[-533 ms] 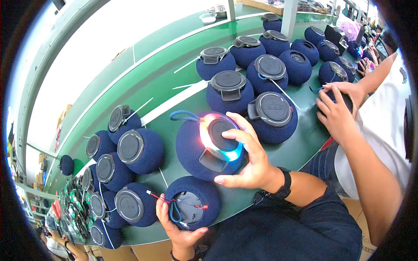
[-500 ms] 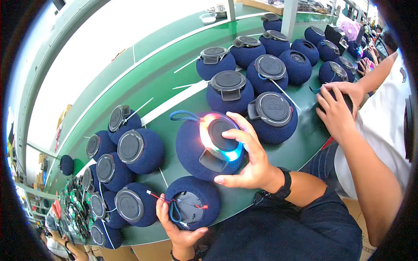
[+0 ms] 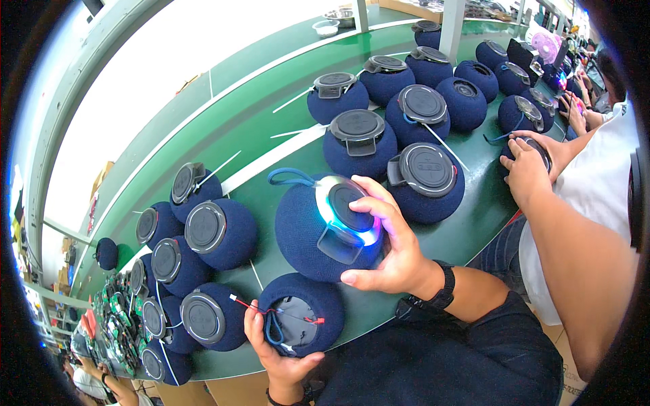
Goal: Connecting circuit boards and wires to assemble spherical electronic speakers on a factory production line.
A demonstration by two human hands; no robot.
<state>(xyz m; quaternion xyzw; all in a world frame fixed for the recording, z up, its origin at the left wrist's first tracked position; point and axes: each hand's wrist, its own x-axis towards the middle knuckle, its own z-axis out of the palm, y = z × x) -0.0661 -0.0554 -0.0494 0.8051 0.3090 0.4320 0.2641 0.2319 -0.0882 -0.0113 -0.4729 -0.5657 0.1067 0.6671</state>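
Grips lit speaker (image 3: 301, 233) in right hand (image 3: 393, 247), wired speaker (image 3: 328, 314) in left hand (image 3: 281, 365), with clustered speakers (image 3: 193, 274) partly blocking circuit boards (image 3: 114, 321).

Green tabletop (image 3: 489, 177) under navy speakers (image 3: 230, 237) and circuit boards (image 3: 116, 318)

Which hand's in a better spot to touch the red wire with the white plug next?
Probably the left hand: it holds the blue ball with wires, right by the red wire. The right hand is farther away, holding the glowing blue ball.
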